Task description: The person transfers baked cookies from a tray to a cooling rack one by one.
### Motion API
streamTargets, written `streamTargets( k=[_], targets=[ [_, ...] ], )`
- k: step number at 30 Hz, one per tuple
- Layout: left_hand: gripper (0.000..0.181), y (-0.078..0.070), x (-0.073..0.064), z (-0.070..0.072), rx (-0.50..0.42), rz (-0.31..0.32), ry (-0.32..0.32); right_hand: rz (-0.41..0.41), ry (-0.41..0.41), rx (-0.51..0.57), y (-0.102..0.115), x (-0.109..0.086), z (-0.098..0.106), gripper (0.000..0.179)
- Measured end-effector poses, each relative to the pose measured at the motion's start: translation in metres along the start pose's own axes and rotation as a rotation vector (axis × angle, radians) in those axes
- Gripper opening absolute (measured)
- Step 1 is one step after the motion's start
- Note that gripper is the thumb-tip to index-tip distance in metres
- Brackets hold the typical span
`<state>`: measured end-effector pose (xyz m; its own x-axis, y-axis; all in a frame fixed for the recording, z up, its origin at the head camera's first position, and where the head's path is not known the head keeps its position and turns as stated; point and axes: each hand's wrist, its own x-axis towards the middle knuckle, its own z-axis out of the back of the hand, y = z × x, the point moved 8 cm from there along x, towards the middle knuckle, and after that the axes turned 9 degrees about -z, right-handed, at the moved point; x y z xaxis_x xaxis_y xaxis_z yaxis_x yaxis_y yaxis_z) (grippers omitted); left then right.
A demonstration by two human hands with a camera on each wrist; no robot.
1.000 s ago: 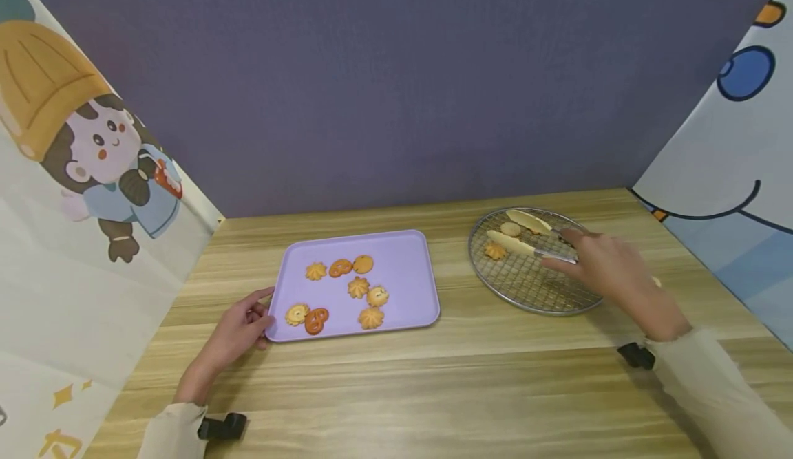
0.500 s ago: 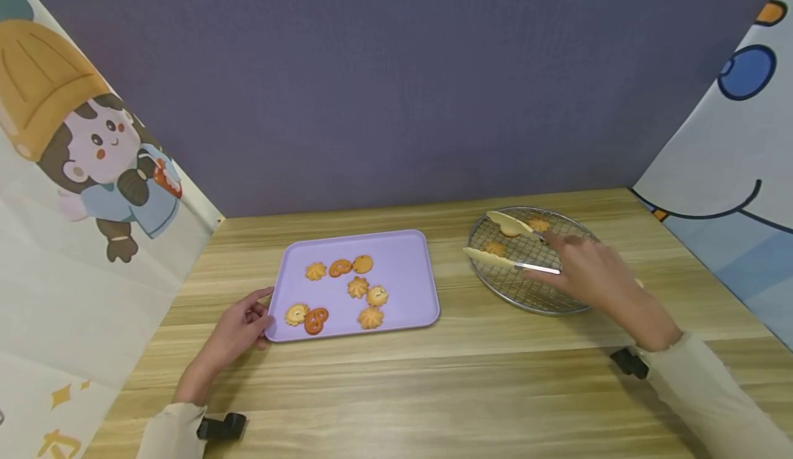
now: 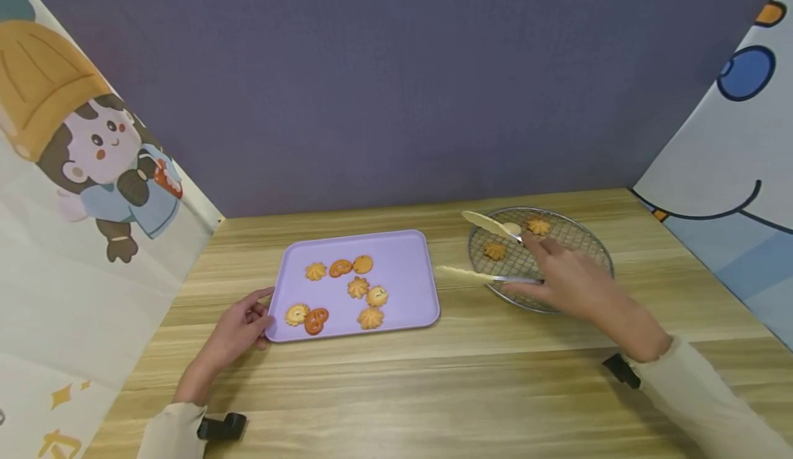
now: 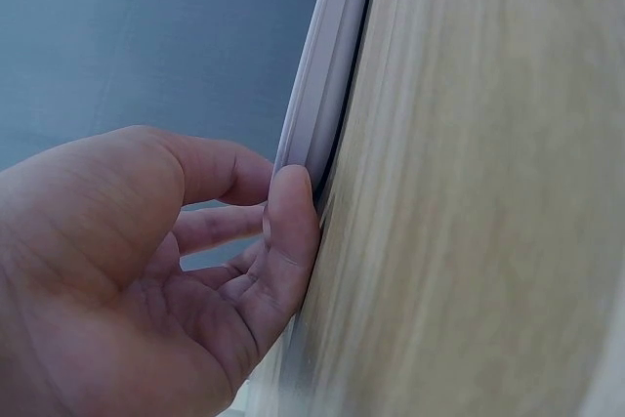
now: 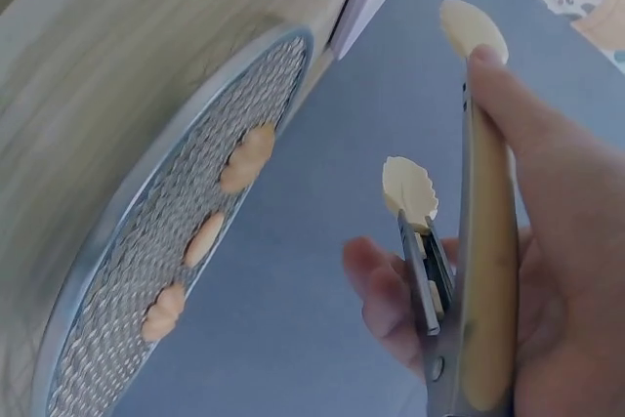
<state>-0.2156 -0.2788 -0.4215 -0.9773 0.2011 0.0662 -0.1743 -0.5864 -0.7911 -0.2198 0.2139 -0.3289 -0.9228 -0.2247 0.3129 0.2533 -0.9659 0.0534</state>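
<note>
Right grip (image 3: 573, 281) holds tongs (image 5: 488, 261), their ends spread wide

Its thumb lies along one arm of the tongs, and the two cream ends stand well apart. In the head view both ends reach past the left side of a round wire rack (image 3: 582, 233), the nearer one coming close to the right rim of a lilac tray (image 3: 405, 259). On the mesh lie three biscuits (image 3: 537, 226): two flower-shaped, with a plain round one between them. Left grip (image 3: 238, 328) pinches the tray's near left corner. On the tray are eight biscuits (image 3: 358, 287), two of them pretzel-shaped. The tray rests flat on a wood-grain table (image 3: 409, 383), left of the rack, with a dark wall (image 3: 396, 87) behind. How high the tongs are above the table, I cannot tell.
</note>
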Motion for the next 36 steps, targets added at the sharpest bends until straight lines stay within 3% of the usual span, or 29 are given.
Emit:
streamTargets(
  k=[7,10,23,30,36],
  targets=[
    [0.051,0.003,0.002,-0.001,0.009,0.005,-0.003,0.125,-0.139,-0.028,0.027,-0.008,0.005,0.099],
    [0.052,0.003,0.003,0.000,0.008,0.008,-0.002,0.149,-0.164,-0.037,0.037,-0.010,0.005,0.099],
    [0.053,0.001,0.003,0.005,-0.018,-0.002,-0.002,0.216,-0.106,-0.006,0.084,-0.003,-0.012,0.094],
    [0.053,0.000,0.000,0.000,-0.016,-0.017,0.001,0.248,-0.053,-0.016,0.100,0.002,-0.025,0.092],
    [0.051,0.002,0.000,0.001,0.007,-0.019,-0.012,0.282,-0.071,-0.016,0.110,0.007,-0.031,0.087]
  ],
)
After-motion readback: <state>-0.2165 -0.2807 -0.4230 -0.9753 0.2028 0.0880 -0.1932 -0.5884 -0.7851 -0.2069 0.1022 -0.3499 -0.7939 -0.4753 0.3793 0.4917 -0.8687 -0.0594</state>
